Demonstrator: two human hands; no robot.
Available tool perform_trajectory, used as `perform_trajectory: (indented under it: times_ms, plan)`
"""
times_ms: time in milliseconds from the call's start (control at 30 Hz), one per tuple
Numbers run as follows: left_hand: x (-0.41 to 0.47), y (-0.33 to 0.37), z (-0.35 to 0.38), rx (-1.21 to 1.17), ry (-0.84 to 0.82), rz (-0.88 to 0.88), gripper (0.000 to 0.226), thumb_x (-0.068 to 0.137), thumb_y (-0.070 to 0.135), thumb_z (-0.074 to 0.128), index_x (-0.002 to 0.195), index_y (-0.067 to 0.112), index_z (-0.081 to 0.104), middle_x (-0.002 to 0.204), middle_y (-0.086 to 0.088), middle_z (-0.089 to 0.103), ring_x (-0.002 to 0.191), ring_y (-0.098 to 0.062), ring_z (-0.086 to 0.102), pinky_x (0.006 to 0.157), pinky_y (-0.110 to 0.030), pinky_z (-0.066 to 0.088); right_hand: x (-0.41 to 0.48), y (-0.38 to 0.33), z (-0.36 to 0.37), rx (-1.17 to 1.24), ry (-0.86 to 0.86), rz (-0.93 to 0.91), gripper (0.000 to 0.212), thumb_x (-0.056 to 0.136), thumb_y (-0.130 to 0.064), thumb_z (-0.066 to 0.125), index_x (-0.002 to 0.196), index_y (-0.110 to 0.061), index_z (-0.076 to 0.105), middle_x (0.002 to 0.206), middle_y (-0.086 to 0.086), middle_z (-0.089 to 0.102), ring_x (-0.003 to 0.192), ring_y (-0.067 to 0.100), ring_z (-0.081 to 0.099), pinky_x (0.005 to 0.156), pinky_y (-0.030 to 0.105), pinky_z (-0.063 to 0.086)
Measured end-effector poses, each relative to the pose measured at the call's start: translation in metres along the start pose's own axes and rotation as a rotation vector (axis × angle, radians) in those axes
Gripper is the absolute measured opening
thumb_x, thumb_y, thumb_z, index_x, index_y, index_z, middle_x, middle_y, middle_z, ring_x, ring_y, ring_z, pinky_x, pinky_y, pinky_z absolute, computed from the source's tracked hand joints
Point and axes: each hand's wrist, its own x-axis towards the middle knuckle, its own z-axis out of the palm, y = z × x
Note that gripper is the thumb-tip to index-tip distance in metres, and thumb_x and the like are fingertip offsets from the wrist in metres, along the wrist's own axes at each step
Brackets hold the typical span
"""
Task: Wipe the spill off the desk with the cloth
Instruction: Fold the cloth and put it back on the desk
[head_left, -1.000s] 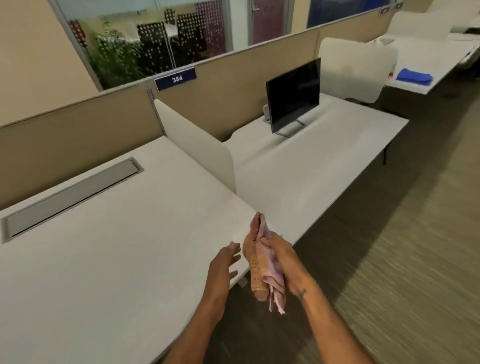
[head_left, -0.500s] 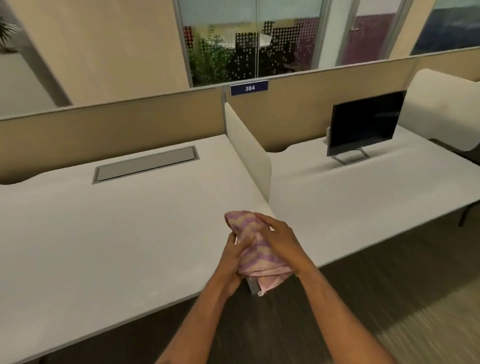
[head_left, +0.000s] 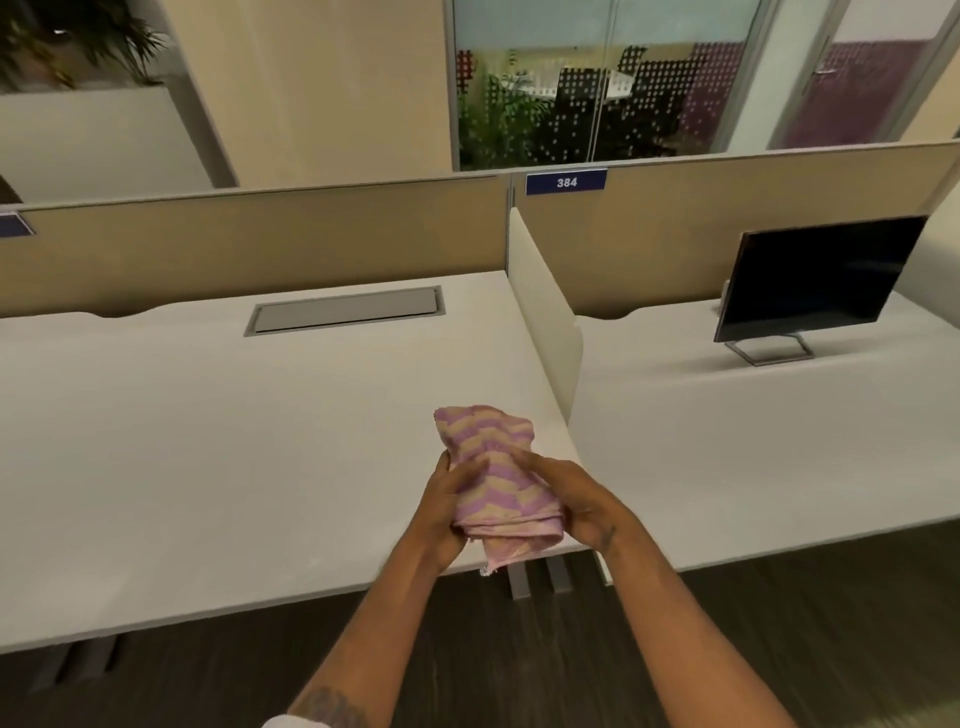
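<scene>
Wiping has not begun, judging by the scene. The cloth (head_left: 493, 478) is bundled and held above the front edge of the desk (head_left: 208, 441), close to the divider (head_left: 545, 322); whether its lower end touches the desktop cannot be told. No spill can be made out on the white surface, so the target area cannot be located. Left to do: find the spill, press the cloth flat, wipe.

The left hand (head_left: 452, 512) grips the bundle's left side, fingers curled around it. The right hand (head_left: 576, 501) clasps the right side, fingers (head_left: 524, 462) wrapped across the front. Both hands are closed on the cloth.
</scene>
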Motion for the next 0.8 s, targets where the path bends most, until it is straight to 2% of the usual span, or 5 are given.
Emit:
perform_trajectory:
  times_ms: [233,367,433,533,800]
  plan:
    - [0.032,0.031,-0.014,0.154,0.011,-0.009,0.065,0.076,0.030,0.083,0.133,0.022,0.053,0.124,-0.014,0.069,0.110,-0.037,0.069,0.089,-0.052,0.057,0.041,-0.015,0.003,0.005,0.036,-0.099,0.051,0.078,-0.035,0.083,0.119,-0.008,0.068,0.113,0.015,0.074,0.105,0.034,0.071,0.095,0.048,0.056]
    - [0.060,0.052,-0.026,0.256,0.051,0.021,0.070,0.072,0.030,0.087,0.132,0.020,0.053,0.123,-0.011,0.070,0.106,-0.033,0.071,0.087,-0.053,0.059,0.064,-0.034,0.000,-0.046,0.142,-0.125,0.035,0.082,-0.021,0.079,0.114,-0.012,0.069,0.110,0.011,0.075,0.093,0.025,0.074,0.072,0.034,0.061]
    - [0.075,0.060,-0.031,0.299,0.065,0.028,0.065,0.074,0.029,0.086,0.131,0.021,0.054,0.121,-0.008,0.071,0.102,-0.030,0.073,0.083,-0.050,0.060,0.075,-0.044,-0.001,-0.072,0.204,-0.151,0.037,0.083,-0.017,0.077,0.118,-0.014,0.065,0.111,0.010,0.074,0.093,0.025,0.074,0.072,0.036,0.062]
    - [0.098,0.072,-0.035,0.325,0.105,0.021,0.055,0.081,0.024,0.081,0.128,0.026,0.053,0.118,-0.006,0.071,0.095,-0.026,0.075,0.072,-0.041,0.061,0.096,-0.059,-0.004,-0.144,0.266,-0.191,0.043,0.084,-0.019,0.078,0.123,-0.015,0.060,0.113,0.013,0.071,0.099,0.029,0.072,0.089,0.049,0.058]
    - [0.170,0.109,-0.037,0.411,0.181,-0.030,0.039,0.095,0.019,0.063,0.130,0.030,0.049,0.111,-0.003,0.068,0.098,-0.025,0.069,0.062,-0.034,0.058,0.161,-0.107,-0.020,-0.231,0.356,-0.231,0.043,0.090,-0.023,0.073,0.130,-0.016,0.057,0.115,0.010,0.069,0.097,0.025,0.070,0.079,0.036,0.061]
